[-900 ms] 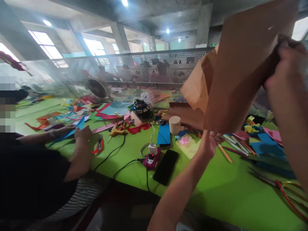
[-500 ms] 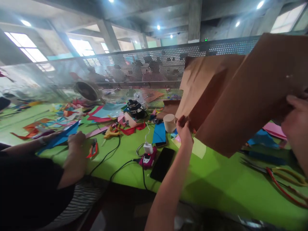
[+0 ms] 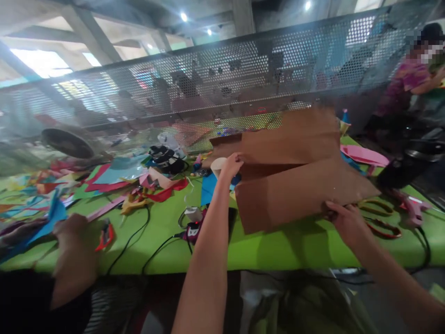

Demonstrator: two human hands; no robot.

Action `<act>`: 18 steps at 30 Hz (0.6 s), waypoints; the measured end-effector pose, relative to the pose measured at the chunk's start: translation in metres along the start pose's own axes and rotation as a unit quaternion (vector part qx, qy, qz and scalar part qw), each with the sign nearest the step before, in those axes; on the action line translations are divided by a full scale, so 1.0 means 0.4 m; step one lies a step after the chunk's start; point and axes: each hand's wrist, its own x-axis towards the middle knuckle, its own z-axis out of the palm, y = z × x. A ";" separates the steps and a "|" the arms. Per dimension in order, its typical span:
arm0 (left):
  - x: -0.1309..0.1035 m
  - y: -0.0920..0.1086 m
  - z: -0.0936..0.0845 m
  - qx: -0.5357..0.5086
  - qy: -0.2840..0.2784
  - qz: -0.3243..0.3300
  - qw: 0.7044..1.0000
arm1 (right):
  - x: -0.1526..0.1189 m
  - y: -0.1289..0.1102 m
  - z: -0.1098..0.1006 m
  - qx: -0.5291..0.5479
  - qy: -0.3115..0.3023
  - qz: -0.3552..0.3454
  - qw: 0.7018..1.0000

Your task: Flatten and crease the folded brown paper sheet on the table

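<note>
A large folded sheet of brown cardboard (image 3: 299, 183) slants over the green table, its back part standing up towards the perforated screen. My left hand (image 3: 232, 165) pinches its left edge near the fold. At the lower right edge, my right hand (image 3: 342, 218) grips the sheet between thumb and fingers. A pale roll (image 3: 218, 164) stands just behind my left wrist. Blue paper (image 3: 207, 189) lies left of my forearm. Scissors with yellow and red handles (image 3: 377, 208) lie right of my right hand, their blades hidden by the cardboard.
A co-worker's hand (image 3: 71, 227) holds blue paper at left, near orange-handled pliers (image 3: 105, 235). Coloured scraps, a fan (image 3: 67, 143) and a purple power socket (image 3: 192, 231) with cables are on the green table (image 3: 160, 257). A pink glue gun (image 3: 413, 208) lies at right.
The cardboard has come down from its raised, tilted position towards the table and opened flatter. My right hand has moved lower along its edge. The view has swung to the right.
</note>
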 end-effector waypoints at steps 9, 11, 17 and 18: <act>-0.419 0.173 0.152 0.164 -0.286 0.309 0.892 | -0.064 0.094 0.005 -0.042 -0.087 0.033 0.995; -0.512 0.165 0.192 0.173 -0.358 0.342 0.851 | -0.072 0.089 -0.001 -0.077 -0.125 0.019 0.989; -0.567 0.079 0.248 0.262 -0.347 0.331 0.837 | -0.083 0.031 -0.110 -0.267 -0.214 -0.073 0.937; -0.567 0.066 0.249 0.273 -0.349 0.331 0.833 | -0.075 0.022 -0.144 -0.306 -0.206 -0.092 0.925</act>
